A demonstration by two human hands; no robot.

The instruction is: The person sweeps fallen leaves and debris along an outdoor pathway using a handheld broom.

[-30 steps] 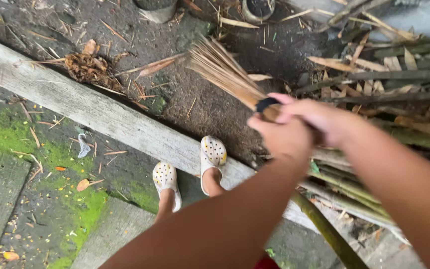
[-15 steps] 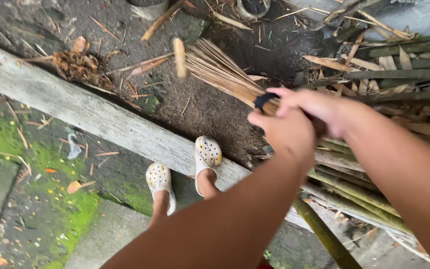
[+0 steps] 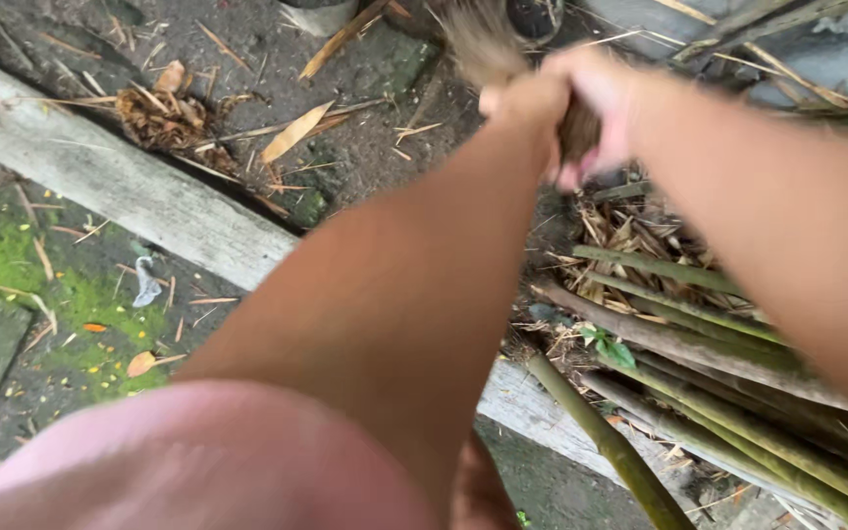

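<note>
1. Gripping a stick broom (image 3: pixel 488 44) with both hands near the top edge of the ground in view; left hand (image 3: pixel 522 103) and right hand (image 3: pixel 601 108) are closed tight around the bundled handle end, one against the other. The broom is off the ground, raised and motion-blurred.

2. Step in hand, as judged: a sweeping stroke over the dirt strip beyond the concrete curb (image 3: pixel 120 182), with the broom at the high point of a swing. Any next stroke calls for a firm two-hand hold, bristle tips low to the soil, and a path kept apart from the stalk pile.

3. Broom: thin, stiff, tan fibres fanned out from a tight binding; detail at the bristles is lost to blur.

4. Curb: long, pale grey slab, rough and weathered, running diagonally from the left edge toward the lower right.

5. Dirt strip (image 3: pixel 365 147): dark, damp-looking soil, scattered with a dry leaf (image 3: pixel 291 132), twigs and a curled brown clump (image 3: pixel 159 113).

6. Bamboo stalks (image 3: pixel 699 344): long, round, green to brown, lying stacked by the curb's right end, with dry papery husks above them.

7. Paving (image 3: pixel 12 324) on the near side of the curb: grey slabs, bright green moss along the joints, small fallen bits.
</note>
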